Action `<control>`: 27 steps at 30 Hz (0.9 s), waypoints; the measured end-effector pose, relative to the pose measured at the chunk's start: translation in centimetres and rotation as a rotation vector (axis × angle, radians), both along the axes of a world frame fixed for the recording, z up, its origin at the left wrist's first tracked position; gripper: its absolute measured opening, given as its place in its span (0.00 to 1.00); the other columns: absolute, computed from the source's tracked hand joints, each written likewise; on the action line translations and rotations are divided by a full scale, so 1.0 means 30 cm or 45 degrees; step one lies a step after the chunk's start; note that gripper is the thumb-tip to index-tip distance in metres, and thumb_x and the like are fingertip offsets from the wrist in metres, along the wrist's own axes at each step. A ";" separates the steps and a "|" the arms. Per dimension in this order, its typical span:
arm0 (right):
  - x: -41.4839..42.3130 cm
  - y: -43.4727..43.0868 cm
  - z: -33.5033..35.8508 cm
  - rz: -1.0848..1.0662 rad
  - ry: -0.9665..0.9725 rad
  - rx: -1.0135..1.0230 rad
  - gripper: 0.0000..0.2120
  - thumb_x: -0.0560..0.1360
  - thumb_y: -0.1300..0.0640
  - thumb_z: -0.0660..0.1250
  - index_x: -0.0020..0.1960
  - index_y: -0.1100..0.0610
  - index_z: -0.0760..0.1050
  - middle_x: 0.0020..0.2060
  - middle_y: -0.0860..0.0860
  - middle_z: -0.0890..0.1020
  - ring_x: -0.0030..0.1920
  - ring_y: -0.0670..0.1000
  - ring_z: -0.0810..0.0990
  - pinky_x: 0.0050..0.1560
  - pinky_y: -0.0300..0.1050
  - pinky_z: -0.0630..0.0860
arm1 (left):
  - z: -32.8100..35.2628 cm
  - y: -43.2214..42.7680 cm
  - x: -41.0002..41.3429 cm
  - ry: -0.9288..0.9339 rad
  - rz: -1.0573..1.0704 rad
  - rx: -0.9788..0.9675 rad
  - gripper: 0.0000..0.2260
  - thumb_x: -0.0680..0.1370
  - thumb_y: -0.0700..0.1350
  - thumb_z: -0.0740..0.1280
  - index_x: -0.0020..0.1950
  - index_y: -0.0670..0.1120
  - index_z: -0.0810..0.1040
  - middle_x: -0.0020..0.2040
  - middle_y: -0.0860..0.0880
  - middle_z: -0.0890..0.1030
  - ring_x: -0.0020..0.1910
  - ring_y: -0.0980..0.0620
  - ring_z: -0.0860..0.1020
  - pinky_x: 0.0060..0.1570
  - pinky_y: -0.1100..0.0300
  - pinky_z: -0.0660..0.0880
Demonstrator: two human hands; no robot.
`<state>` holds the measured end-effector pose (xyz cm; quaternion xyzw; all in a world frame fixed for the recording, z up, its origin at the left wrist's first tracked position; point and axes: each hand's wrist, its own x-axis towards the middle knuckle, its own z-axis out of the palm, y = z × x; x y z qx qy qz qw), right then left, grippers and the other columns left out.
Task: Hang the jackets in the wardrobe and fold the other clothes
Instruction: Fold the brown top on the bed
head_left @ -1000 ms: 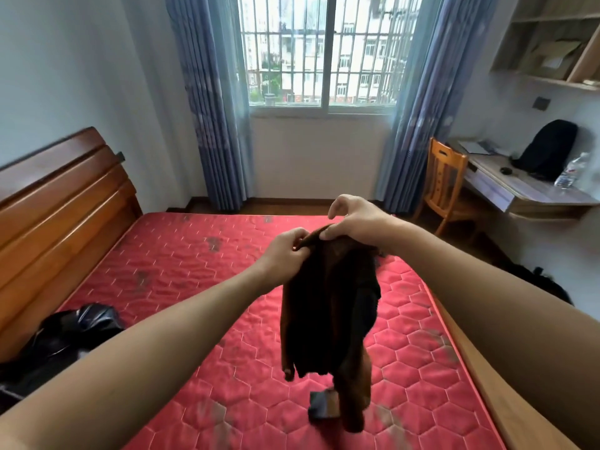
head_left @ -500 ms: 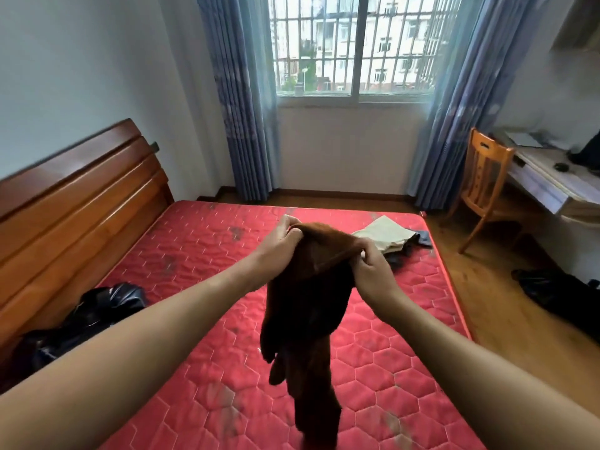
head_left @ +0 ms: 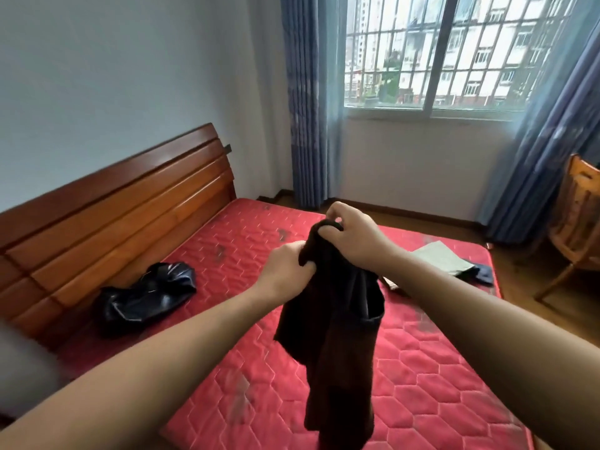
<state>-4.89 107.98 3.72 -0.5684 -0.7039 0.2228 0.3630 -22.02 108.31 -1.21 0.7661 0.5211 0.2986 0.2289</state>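
Note:
A dark brown garment [head_left: 337, 336] hangs in the air above the red mattress [head_left: 422, 368]. My left hand [head_left: 285, 271] grips its upper edge from the left. My right hand [head_left: 350, 238] pinches the top of the garment a little higher, to the right. A shiny black jacket [head_left: 146, 297] lies crumpled on the mattress by the wooden headboard [head_left: 113, 216]. A folded beige cloth [head_left: 444, 258] lies on the far right of the mattress, with a dark blue piece [head_left: 483, 274] beside it.
A wooden chair [head_left: 578, 228] stands at the right edge on the wood floor. Blue curtains [head_left: 305, 102] frame a barred window [head_left: 448, 50] behind the bed. A grey blurred shape [head_left: 22, 368] sits at the left edge.
The view has swung left, so the desk is out of sight and the black jacket shows more fully. My right hand has come over the top of the garment, close to my left hand.

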 end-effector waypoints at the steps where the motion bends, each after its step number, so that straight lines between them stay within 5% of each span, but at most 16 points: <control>1: 0.023 0.004 0.003 0.012 -0.064 0.008 0.06 0.77 0.54 0.69 0.49 0.55 0.73 0.36 0.49 0.78 0.36 0.48 0.74 0.35 0.43 0.68 | 0.003 0.009 0.005 -0.083 0.015 -0.072 0.03 0.75 0.41 0.65 0.42 0.46 0.79 0.38 0.50 0.82 0.39 0.51 0.81 0.38 0.56 0.75; 3: 0.072 0.007 -0.004 0.044 -0.149 0.010 0.10 0.77 0.50 0.70 0.50 0.55 0.73 0.36 0.49 0.78 0.36 0.47 0.74 0.37 0.45 0.68 | 0.003 0.029 0.014 -0.216 0.057 -0.158 0.05 0.74 0.40 0.63 0.42 0.41 0.78 0.36 0.48 0.81 0.35 0.50 0.79 0.37 0.53 0.77; 7: 0.168 -0.016 -0.070 0.151 -0.252 -0.117 0.26 0.69 0.36 0.75 0.56 0.47 0.67 0.39 0.48 0.79 0.40 0.49 0.79 0.41 0.48 0.75 | 0.037 0.036 0.073 -0.541 0.142 -0.302 0.12 0.78 0.33 0.55 0.40 0.39 0.76 0.32 0.49 0.73 0.32 0.54 0.70 0.30 0.62 0.67; 11: 0.235 -0.043 -0.289 0.195 -0.095 -0.376 0.44 0.60 0.33 0.80 0.68 0.44 0.64 0.56 0.46 0.80 0.57 0.49 0.80 0.59 0.52 0.77 | 0.130 0.045 0.107 -0.786 0.113 -0.340 0.13 0.78 0.35 0.54 0.37 0.46 0.72 0.31 0.50 0.71 0.31 0.55 0.70 0.33 0.58 0.68; 13: 0.254 -0.048 -0.415 0.254 0.036 -0.495 0.37 0.59 0.40 0.83 0.64 0.38 0.72 0.57 0.40 0.82 0.59 0.45 0.80 0.64 0.54 0.76 | 0.182 0.058 0.086 -0.683 0.027 -0.342 0.09 0.78 0.41 0.60 0.38 0.45 0.72 0.33 0.49 0.73 0.33 0.54 0.72 0.35 0.55 0.70; 15: 0.237 -0.060 -0.489 0.228 -0.032 -0.517 0.25 0.60 0.52 0.82 0.51 0.33 0.78 0.47 0.38 0.83 0.51 0.42 0.80 0.59 0.51 0.77 | 0.225 0.073 0.047 -0.497 -0.051 -0.315 0.03 0.77 0.42 0.69 0.44 0.46 0.76 0.37 0.49 0.78 0.37 0.54 0.78 0.39 0.56 0.76; 18: 0.176 -0.031 -0.569 0.130 -0.142 -0.454 0.15 0.65 0.56 0.76 0.48 0.41 0.80 0.46 0.43 0.82 0.50 0.47 0.79 0.54 0.48 0.75 | 0.261 0.103 -0.019 -0.366 -0.098 -0.191 0.08 0.75 0.39 0.74 0.48 0.48 0.77 0.40 0.50 0.80 0.40 0.57 0.80 0.44 0.59 0.78; 22: 0.050 0.030 -0.574 -0.201 0.389 -0.480 0.02 0.74 0.57 0.65 0.46 0.53 0.73 0.39 0.52 0.79 0.41 0.50 0.75 0.43 0.51 0.74 | 0.289 0.157 -0.143 -0.219 -0.082 0.093 0.06 0.80 0.43 0.70 0.48 0.50 0.74 0.40 0.53 0.77 0.37 0.65 0.76 0.41 0.71 0.71; 24: 0.004 0.051 -0.509 -0.418 0.552 -0.376 0.07 0.80 0.63 0.62 0.45 0.54 0.70 0.36 0.51 0.73 0.39 0.50 0.70 0.38 0.49 0.66 | 0.305 0.202 -0.247 -0.105 -0.079 0.180 0.03 0.82 0.45 0.67 0.51 0.49 0.73 0.41 0.52 0.77 0.39 0.66 0.75 0.42 0.72 0.70; 27: -0.038 0.106 -0.404 -0.566 0.561 -0.169 0.07 0.82 0.62 0.60 0.46 0.53 0.70 0.38 0.51 0.75 0.40 0.51 0.72 0.41 0.50 0.67 | 0.308 0.306 -0.447 0.095 -0.130 0.176 0.04 0.84 0.46 0.63 0.52 0.47 0.75 0.44 0.50 0.79 0.41 0.65 0.75 0.45 0.66 0.72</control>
